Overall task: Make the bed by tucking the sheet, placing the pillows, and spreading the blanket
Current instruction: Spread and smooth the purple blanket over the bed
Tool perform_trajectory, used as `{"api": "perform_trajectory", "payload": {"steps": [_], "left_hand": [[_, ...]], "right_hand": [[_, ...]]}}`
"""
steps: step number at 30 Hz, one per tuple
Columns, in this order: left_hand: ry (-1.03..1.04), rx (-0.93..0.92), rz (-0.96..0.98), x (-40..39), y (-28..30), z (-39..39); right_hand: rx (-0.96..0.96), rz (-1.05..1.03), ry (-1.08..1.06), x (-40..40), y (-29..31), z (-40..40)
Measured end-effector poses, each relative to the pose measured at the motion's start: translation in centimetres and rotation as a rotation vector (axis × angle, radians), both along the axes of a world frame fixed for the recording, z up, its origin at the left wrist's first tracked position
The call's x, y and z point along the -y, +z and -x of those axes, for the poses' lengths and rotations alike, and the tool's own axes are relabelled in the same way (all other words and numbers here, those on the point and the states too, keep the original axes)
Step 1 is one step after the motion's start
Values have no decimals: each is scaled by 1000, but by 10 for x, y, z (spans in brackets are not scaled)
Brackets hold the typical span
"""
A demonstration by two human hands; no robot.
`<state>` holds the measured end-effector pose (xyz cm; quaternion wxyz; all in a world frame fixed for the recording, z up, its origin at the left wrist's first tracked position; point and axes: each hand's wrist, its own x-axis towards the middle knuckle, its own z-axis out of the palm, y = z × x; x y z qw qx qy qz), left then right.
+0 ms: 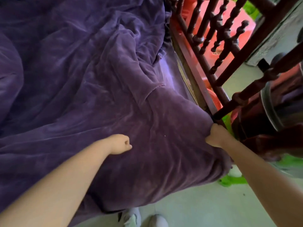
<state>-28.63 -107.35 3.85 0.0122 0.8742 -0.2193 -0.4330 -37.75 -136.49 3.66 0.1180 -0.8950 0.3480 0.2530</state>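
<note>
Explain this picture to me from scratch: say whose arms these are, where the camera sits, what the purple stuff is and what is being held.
There is no machine here, only a person making a bed. The camera is worn on their head and looks down, so both bare arms reach in from the bottom edge.

The purple blanket lies rumpled over the bed and hangs over its near edge. The right hand grips a bunch of it at the corner, close to the dark wooden bed frame with turned spindles. The left hand rests on the blanket with fingers curled; whether it pinches any cloth is unclear.

Below, the person's shoes stand on a pale floor.
</note>
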Motion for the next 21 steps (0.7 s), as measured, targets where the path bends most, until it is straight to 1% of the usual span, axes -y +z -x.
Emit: {"api": "perform_trajectory", "payload": {"steps": [3, 4, 5, 6, 7, 8, 9, 10, 12, 14, 16, 18, 21], "left_hand": [[69, 39, 5, -14, 1, -44], [80, 46, 9, -16, 1, -59], [89, 51, 14, -17, 0, -73], [97, 67, 28, -18, 0, -86], [112, 94, 45, -19, 0, -102], [131, 121, 63, -20, -2, -119], [144, 153, 74, -20, -2, -132], [150, 189, 82, -18, -3, -145], [148, 247, 87, -17, -7, -173], [167, 295, 99, -14, -14, -194], [186, 337, 117, -12, -23, -211], [189, 359, 130, -10, -39, -231], [151, 356, 126, -14, -56, -243]], "right_hand": [[83, -83, -12, -5, 12, -48], [140, -114, -6, -7, 16, -66], [255, -145, 39, -10, 17, -84], [363, -219, 56, -13, 16, -102], [352, -290, 114, -20, 16, -122], [274, -310, 123, -26, 12, -140], [177, -249, 99, -32, 8, -156], [119, -232, 78, -39, 7, -171], [93, -251, 14, -52, -1, -202], [47, -260, 0, -56, -13, -223], [45, -255, -10, -57, -28, -243], [101, -277, -52, -55, -47, -266], [123, -397, -122, -51, -60, -284]]}}
